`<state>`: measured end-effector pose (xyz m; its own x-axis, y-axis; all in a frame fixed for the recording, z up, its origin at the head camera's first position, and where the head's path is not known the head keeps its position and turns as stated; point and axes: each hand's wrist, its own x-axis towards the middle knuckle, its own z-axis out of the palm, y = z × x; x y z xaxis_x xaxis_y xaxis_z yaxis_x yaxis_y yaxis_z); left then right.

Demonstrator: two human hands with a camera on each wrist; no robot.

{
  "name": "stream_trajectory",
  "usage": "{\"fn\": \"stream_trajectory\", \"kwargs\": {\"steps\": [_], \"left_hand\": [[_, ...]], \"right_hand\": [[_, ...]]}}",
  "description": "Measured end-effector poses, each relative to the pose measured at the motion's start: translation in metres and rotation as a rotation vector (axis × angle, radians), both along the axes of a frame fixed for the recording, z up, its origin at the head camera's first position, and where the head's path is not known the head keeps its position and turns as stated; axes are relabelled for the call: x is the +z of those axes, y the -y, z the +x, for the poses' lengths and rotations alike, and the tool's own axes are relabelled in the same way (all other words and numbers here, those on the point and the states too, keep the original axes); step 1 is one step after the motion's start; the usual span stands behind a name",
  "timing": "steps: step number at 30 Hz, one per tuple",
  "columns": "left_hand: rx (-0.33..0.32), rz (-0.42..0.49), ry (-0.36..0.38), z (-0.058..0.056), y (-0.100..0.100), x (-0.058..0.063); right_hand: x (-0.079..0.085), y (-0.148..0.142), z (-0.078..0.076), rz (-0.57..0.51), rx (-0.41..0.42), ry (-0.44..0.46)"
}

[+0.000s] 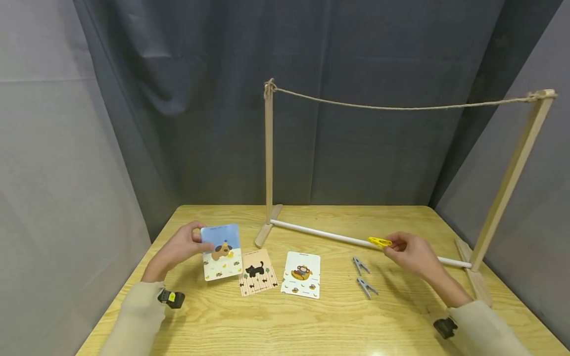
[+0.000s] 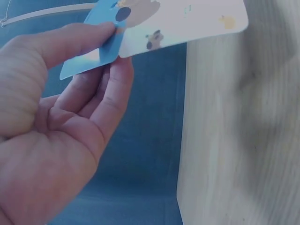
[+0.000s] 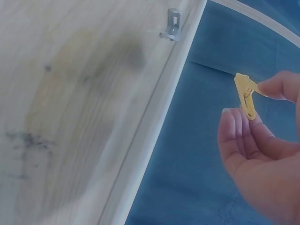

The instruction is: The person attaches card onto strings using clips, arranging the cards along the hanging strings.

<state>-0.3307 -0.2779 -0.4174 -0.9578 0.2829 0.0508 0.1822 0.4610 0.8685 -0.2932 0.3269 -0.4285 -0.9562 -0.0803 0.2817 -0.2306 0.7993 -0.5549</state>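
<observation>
Between thumb and fingers, my left hand pinches a blue and cream card with a dog picture, raised off the table at the left. The left wrist view shows the thumb on the face of this card and fingers behind it. My right hand holds a yellow clothespin by its end, above the table at the right. In the right wrist view the clothespin sits between thumb and fingertips. A black cat card lies partly behind the dog card, and a monkey card lies beside it.
Two grey clothespins lie on the wooden table, left of my right hand. Behind stands a frame with a left wooden post, a right post, a white bottom bar and a sagging string across the top.
</observation>
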Motion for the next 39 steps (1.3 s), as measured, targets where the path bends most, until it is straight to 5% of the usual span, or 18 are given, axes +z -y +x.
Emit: {"fn": "stream_trajectory", "kwargs": {"steps": [17, 39], "left_hand": [[-0.043, -0.035, -0.071, -0.014, -0.031, 0.024], [0.087, 0.067, -0.213, -0.031, -0.084, 0.056]], "right_hand": [[0.025, 0.014, -0.005, -0.106, -0.028, -0.090], [0.067, 0.035, -0.016, -0.151, -0.006, -0.220]]}}
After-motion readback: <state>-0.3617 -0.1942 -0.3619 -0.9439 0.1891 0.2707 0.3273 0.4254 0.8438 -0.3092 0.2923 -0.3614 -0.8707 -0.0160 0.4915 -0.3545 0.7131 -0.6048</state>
